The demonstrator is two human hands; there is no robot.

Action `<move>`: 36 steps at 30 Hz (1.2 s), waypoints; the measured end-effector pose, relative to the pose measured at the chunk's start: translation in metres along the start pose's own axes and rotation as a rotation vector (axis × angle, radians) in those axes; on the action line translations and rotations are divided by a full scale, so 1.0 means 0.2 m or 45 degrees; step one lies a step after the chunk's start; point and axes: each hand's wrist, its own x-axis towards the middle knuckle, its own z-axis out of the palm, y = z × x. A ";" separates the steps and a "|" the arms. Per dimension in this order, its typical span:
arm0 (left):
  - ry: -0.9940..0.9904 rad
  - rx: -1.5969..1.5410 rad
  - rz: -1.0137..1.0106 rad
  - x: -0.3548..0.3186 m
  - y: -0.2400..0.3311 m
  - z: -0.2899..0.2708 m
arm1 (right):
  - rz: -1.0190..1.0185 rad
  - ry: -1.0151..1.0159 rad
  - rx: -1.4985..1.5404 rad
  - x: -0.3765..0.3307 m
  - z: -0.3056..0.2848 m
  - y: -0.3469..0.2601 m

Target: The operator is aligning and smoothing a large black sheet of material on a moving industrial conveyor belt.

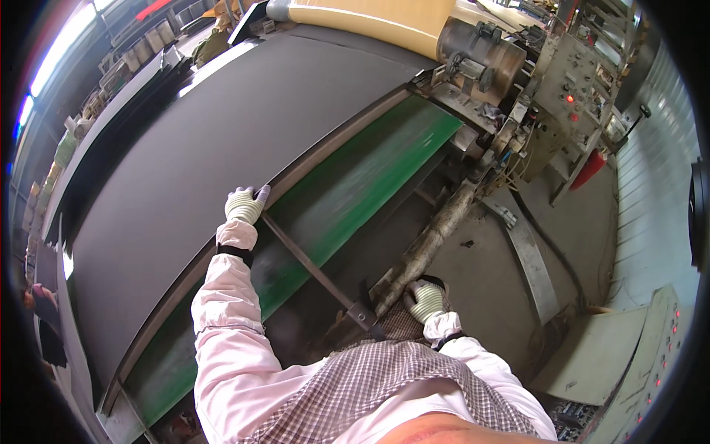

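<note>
Before me lies a belt point(362, 170), beyond it a sheet point(222, 140) with my left hand point(246, 205) at its near edge; a roller point(370, 16) sits behind (a control panel point(569, 78) to its right).

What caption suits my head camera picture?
Gloved left hand at the edge of a broad dark sheet, right hand beside the checked apron.

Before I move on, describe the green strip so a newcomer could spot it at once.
Find the broad dark grey sheet spanning the picture's left and centre. Along its near edge, where the gloved left hand is, the green strip runs on the wearer's side, crossed by a narrow bar. Its vivid green sets it apart from the sheet beside it.
</note>
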 end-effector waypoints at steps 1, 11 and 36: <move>0.013 0.019 0.037 0.04 0.07 0.00 | -0.004 -0.020 -0.010 0.00 -0.01 0.00; -0.142 0.100 0.255 0.38 0.70 -0.08 | -0.039 -0.004 0.090 0.02 -0.05 0.02; 0.100 -0.054 -0.500 -0.59 -1.02 0.11 | -0.090 0.147 -0.068 -0.01 0.15 0.12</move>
